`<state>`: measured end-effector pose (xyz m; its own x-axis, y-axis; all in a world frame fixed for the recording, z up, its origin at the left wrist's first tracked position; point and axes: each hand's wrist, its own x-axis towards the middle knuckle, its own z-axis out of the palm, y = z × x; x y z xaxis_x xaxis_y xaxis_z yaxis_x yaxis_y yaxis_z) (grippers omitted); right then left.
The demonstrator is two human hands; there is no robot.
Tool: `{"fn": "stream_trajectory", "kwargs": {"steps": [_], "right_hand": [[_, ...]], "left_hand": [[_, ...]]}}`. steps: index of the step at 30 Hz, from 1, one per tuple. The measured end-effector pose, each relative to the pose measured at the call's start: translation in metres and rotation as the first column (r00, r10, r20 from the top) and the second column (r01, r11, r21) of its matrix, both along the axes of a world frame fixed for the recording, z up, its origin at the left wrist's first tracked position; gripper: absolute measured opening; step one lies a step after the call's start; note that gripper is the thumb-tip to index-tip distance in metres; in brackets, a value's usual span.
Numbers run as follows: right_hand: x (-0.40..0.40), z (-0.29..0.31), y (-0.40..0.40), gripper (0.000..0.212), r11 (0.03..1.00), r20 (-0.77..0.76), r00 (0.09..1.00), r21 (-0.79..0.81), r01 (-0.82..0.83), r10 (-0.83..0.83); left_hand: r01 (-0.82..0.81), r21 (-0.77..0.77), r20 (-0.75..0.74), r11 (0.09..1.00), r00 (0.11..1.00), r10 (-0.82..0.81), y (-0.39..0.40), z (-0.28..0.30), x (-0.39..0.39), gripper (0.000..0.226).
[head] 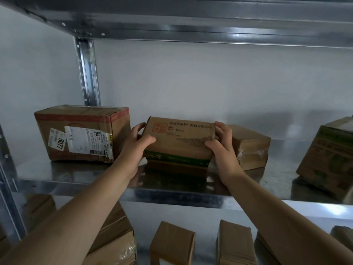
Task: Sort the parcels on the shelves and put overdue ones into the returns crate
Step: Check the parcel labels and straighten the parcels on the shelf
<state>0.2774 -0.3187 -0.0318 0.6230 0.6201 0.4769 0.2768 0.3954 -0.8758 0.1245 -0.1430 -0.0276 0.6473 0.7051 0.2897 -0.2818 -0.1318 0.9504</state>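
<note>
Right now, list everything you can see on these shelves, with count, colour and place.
held parcel: one, brown with green band, middle shelf centre
labelled parcel: one, brown, white labels, left of it
plain parcel: one, brown, behind right
printed parcel: one, brown-green, tilted, far right
lower parcels: several, brown, shelf below
shelf: metal, silver
left hand: grip on held parcel's left end
right hand: grip on its right end

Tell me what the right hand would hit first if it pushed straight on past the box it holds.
Probably the taped cardboard box just behind the right hand; beyond that, the white back wall. Depth is unclear.
</note>
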Motion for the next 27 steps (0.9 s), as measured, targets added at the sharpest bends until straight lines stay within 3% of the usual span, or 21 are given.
{"fn": "stream_trajectory", "kwargs": {"steps": [6,13,18,21,23,27], "right_hand": [[0.000,0.001,-0.003,0.064,0.999,0.030,0.999,0.011,-0.038,0.038],[-0.003,0.004,-0.008,0.061,0.999,0.029,0.999,0.020,-0.029,0.028],[-0.002,-0.002,-0.002,0.065,0.985,0.188,0.972,-0.071,0.157,-0.141],[-0.004,-0.002,0.000,0.061,0.973,0.266,0.948,-0.101,0.209,-0.176],[-0.005,-0.001,-0.002,0.055,0.979,0.250,0.956,-0.090,0.183,-0.155],[-0.006,0.001,-0.007,0.046,0.963,0.061,0.968,-0.102,0.250,-0.245]], "left_hand": [[0.092,0.038,0.052,0.995,0.994,-0.094,-0.004,0.002,-0.005,0.064],[0.071,0.037,0.095,0.997,0.993,-0.074,-0.004,0.001,-0.005,0.065],[0.012,0.027,0.124,1.000,0.992,-0.016,-0.010,0.002,-0.006,0.027],[-0.050,0.054,0.009,0.997,0.999,0.050,-0.009,0.002,-0.003,0.056],[-0.079,0.105,-0.056,0.991,0.995,0.086,-0.009,0.003,0.000,0.062],[-0.092,0.064,-0.068,0.994,0.993,0.097,-0.011,0.003,0.006,0.040]]}}
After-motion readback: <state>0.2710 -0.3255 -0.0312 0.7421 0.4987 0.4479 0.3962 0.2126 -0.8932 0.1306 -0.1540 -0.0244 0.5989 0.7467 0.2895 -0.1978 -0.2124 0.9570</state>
